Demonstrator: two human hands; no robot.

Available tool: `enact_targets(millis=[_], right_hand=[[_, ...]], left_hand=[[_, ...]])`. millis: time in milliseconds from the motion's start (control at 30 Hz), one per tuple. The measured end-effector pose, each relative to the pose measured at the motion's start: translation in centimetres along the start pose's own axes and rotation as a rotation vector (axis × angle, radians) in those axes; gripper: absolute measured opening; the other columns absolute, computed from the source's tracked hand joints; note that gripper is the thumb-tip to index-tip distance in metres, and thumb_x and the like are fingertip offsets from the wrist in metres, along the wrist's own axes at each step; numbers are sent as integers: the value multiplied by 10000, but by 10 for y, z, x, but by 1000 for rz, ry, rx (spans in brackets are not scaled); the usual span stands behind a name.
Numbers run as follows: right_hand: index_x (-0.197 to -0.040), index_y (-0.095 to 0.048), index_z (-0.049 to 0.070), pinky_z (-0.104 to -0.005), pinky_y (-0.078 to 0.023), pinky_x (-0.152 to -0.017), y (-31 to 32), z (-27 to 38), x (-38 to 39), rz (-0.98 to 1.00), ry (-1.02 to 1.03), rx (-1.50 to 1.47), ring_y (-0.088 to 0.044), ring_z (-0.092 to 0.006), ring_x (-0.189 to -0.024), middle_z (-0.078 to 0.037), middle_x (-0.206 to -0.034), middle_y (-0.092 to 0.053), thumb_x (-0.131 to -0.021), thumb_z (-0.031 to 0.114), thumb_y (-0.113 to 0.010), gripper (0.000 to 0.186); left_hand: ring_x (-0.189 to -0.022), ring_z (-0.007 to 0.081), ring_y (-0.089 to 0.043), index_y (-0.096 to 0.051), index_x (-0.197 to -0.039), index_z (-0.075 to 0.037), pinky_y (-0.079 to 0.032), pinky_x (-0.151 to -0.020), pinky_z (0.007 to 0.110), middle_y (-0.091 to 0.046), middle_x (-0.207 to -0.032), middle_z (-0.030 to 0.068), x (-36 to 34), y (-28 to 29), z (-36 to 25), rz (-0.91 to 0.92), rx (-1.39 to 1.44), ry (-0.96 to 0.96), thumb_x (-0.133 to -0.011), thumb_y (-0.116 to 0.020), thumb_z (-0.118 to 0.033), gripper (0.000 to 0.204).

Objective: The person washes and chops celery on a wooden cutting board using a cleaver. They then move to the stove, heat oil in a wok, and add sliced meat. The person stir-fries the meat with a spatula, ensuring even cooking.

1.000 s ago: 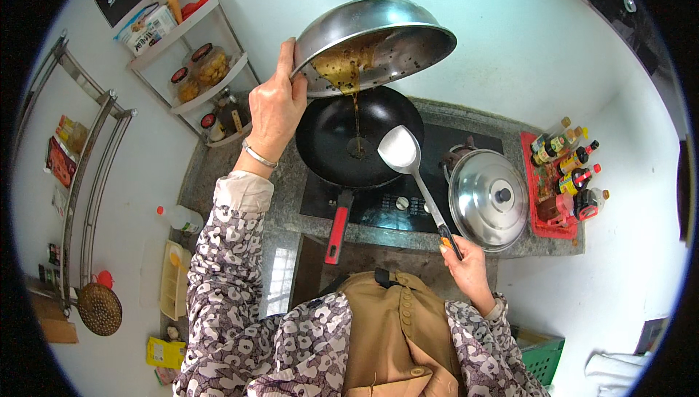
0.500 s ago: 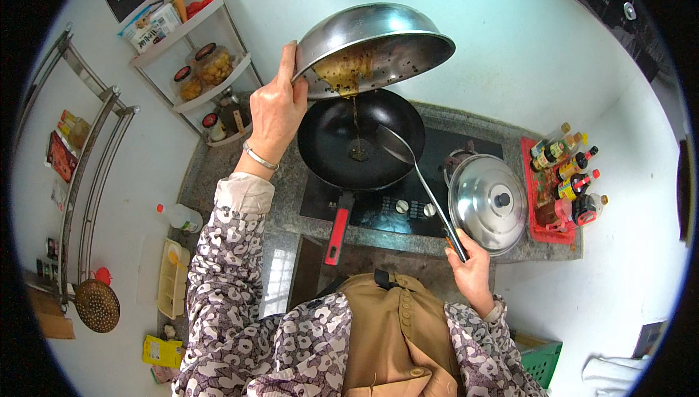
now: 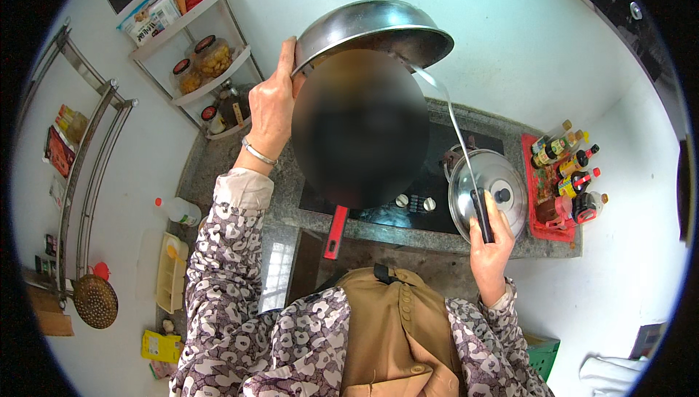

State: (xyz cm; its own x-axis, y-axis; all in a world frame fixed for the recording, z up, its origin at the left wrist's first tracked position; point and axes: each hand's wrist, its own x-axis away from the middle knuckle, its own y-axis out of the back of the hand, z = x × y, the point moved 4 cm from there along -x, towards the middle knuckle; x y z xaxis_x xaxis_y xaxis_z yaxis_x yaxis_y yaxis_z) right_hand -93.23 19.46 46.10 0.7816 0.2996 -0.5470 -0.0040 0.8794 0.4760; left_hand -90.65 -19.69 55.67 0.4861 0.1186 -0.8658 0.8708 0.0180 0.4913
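One tilted steel bowl (image 3: 371,29) (contents hidden)

There is one view, from a camera on my head, looking steeply down over my chest and apron at the stove counter (image 3: 408,231). It is a wide fisheye: the counter edge and the wall shelves (image 3: 191,47) bend toward the rim, and black corners frame a round picture. My forearms enter from the lower edge. My left hand (image 3: 273,105) and right hand (image 3: 489,240) sit near the middle, close to the lens. A blurred patch covers the centre.
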Motion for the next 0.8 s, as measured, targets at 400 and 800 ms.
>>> enact_targets(millis=[400, 800], right_hand=[[-1319, -582, 31, -293, -446, -634, -31, 27, -36, -73, 42, -72, -508, -171, -675, -89, -808, -537, -813, -72, -630, 519], [-1323, -590, 82, -323, -463, -637, -62, 52, -59, -83, 211, 23, -540, -219, -680, -103, -817, -534, -826, -64, -628, 520]], left_hand=[[-534, 312, -614, -476, -1380, -19, -498, -538, 394, -585, -615, 194, 9, -2, 6, 68, 30, 224, -866, -585, -67, 528], [-577, 342, -637, -509, -1327, 41, -508, -567, 417, -595, -642, 234, 19, -7, 11, 84, -26, 308, -854, -573, -82, 492]])
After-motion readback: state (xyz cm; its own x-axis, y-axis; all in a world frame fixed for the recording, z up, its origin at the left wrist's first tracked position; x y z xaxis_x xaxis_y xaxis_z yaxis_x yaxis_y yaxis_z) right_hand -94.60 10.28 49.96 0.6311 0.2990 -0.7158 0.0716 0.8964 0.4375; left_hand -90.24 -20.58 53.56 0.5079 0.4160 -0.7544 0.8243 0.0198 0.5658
